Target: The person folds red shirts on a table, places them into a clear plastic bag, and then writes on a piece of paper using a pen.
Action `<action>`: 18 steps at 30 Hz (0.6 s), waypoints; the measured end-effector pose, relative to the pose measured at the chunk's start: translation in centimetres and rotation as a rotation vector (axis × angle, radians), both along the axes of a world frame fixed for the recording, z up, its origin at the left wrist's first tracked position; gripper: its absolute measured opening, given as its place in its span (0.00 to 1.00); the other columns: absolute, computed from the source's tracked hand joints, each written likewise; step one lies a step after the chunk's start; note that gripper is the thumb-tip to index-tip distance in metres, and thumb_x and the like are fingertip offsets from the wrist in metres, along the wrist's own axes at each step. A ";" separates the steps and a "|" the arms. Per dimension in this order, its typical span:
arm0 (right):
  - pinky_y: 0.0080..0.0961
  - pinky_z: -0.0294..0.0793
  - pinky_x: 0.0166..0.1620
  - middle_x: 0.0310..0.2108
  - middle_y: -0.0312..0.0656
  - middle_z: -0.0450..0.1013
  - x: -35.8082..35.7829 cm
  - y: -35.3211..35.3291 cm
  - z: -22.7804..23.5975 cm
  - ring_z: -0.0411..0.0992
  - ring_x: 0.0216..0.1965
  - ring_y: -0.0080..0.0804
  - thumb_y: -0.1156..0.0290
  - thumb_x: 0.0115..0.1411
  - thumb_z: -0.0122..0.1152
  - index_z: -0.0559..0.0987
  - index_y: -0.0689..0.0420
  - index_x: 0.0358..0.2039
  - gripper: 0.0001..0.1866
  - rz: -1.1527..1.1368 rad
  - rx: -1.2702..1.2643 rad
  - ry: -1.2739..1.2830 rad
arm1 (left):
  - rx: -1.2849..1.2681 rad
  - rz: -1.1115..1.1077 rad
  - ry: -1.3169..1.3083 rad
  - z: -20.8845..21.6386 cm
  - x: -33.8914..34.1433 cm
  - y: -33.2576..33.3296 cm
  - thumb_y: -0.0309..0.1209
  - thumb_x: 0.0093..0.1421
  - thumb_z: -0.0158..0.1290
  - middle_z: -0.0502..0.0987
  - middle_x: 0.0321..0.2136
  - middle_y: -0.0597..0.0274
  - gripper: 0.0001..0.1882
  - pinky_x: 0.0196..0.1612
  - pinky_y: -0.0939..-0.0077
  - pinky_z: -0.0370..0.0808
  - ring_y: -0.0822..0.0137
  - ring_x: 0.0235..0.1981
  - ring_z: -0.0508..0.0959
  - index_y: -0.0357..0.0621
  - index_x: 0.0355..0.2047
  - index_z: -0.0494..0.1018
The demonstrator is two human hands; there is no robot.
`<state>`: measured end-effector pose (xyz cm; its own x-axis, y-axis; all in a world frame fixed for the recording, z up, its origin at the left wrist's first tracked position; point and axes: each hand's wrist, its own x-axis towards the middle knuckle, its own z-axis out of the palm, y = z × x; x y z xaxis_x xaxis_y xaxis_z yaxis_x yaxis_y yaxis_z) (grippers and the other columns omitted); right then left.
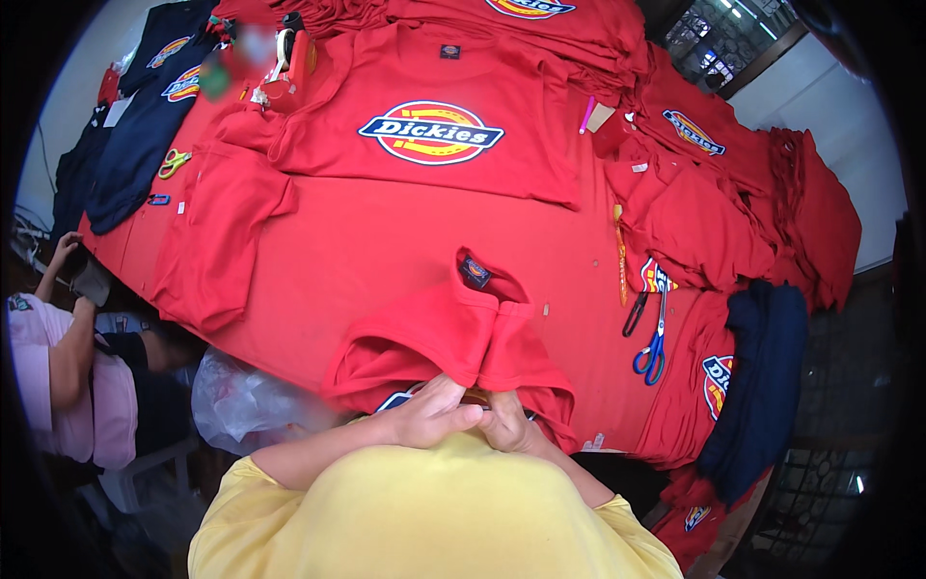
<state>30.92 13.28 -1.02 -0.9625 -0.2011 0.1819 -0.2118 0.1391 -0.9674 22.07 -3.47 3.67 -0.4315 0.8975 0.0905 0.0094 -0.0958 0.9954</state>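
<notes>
Close to my body, a red T-shirt (516,357) is gathered up off the near edge of the table, its neckline with a dark label facing upward. My left hand (432,415) is closed on its near fabric, the thumb pointing to the right. Right beside it, my right hand (506,422) also grips the shirt, fingers partly hidden by the cloth. The two thumbs almost meet. Farther off, another red T-shirt (424,87) with an oval printed emblem lies spread flat, touched by neither hand.
The table (386,232) has a red covering. Blue-handled scissors (651,357) lie at right beside piled red shirts (704,222) and a navy garment (762,367). Yellow-handled scissors (174,164) lie at left near navy shirts (130,154). Another person (72,367) sits at left, near a plastic bag (241,400).
</notes>
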 end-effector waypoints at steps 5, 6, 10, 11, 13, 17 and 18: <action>0.42 0.47 0.65 0.64 0.62 0.52 -0.3 -0.4 -0.2 0.51 0.66 0.55 0.48 0.66 0.43 0.53 0.72 0.63 0.40 -0.074 0.022 0.076 | 0.015 0.052 0.091 0.0 -0.2 0.4 0.53 0.63 0.46 0.51 0.64 0.39 0.45 0.66 0.60 0.48 0.48 0.66 0.51 0.31 0.66 0.43; 0.43 0.51 0.64 0.63 0.62 0.54 -1.0 -0.5 0.3 0.54 0.64 0.56 0.49 0.66 0.45 0.54 0.72 0.63 0.39 -0.109 0.051 0.134 | 0.028 0.074 0.126 -0.2 -0.4 0.6 0.52 0.62 0.48 0.53 0.63 0.39 0.44 0.66 0.60 0.50 0.49 0.66 0.53 0.31 0.65 0.44; 0.31 0.68 0.49 0.46 0.52 0.71 -3.4 3.9 3.3 0.70 0.47 0.40 0.59 0.65 0.52 0.68 0.69 0.52 0.25 -0.365 0.069 -0.212 | -0.260 0.383 0.010 0.3 -5.3 -1.4 0.47 0.67 0.44 0.73 0.47 0.48 0.27 0.55 0.64 0.66 0.58 0.51 0.72 0.35 0.54 0.64; 0.26 0.70 0.47 0.43 0.47 0.74 -3.9 5.6 4.7 0.72 0.44 0.33 0.61 0.65 0.53 0.72 0.67 0.50 0.22 -0.461 -0.046 -0.335 | -0.358 0.488 -0.081 -0.2 -6.9 -2.7 0.48 0.69 0.40 0.77 0.43 0.51 0.26 0.51 0.64 0.69 0.60 0.47 0.75 0.35 0.49 0.72; 0.23 0.72 0.44 0.40 0.40 0.77 -2.1 8.5 7.5 0.74 0.40 0.25 0.63 0.63 0.56 0.76 0.65 0.45 0.18 -0.568 0.085 -0.533 | -0.789 0.356 0.328 2.6 -6.9 -6.2 0.50 0.61 0.50 0.76 0.40 0.50 0.25 0.50 0.62 0.69 0.54 0.43 0.75 0.38 0.41 0.76; 0.36 0.72 0.42 0.34 0.44 0.71 5.3 9.4 8.4 0.73 0.39 0.42 0.56 0.46 0.71 0.76 0.60 0.39 0.25 -0.248 1.006 -0.676 | -0.946 0.450 0.556 0.9 -0.7 -11.9 0.37 0.53 0.60 0.74 0.32 0.52 0.16 0.45 0.62 0.70 0.53 0.38 0.74 0.37 0.36 0.74; 0.40 0.71 0.44 0.36 0.45 0.70 7.0 9.0 7.9 0.71 0.42 0.46 0.55 0.47 0.71 0.76 0.60 0.38 0.25 -0.212 1.076 -0.778 | -0.906 0.563 0.617 0.2 0.7 -12.2 0.33 0.51 0.61 0.73 0.30 0.53 0.14 0.43 0.62 0.71 0.53 0.36 0.73 0.37 0.34 0.74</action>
<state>37.92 22.24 6.90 -0.7728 0.2673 -0.5756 0.4589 0.8618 -0.2160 22.77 -15.69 3.84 -0.8839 0.4454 -0.1422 0.3183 0.7960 0.5148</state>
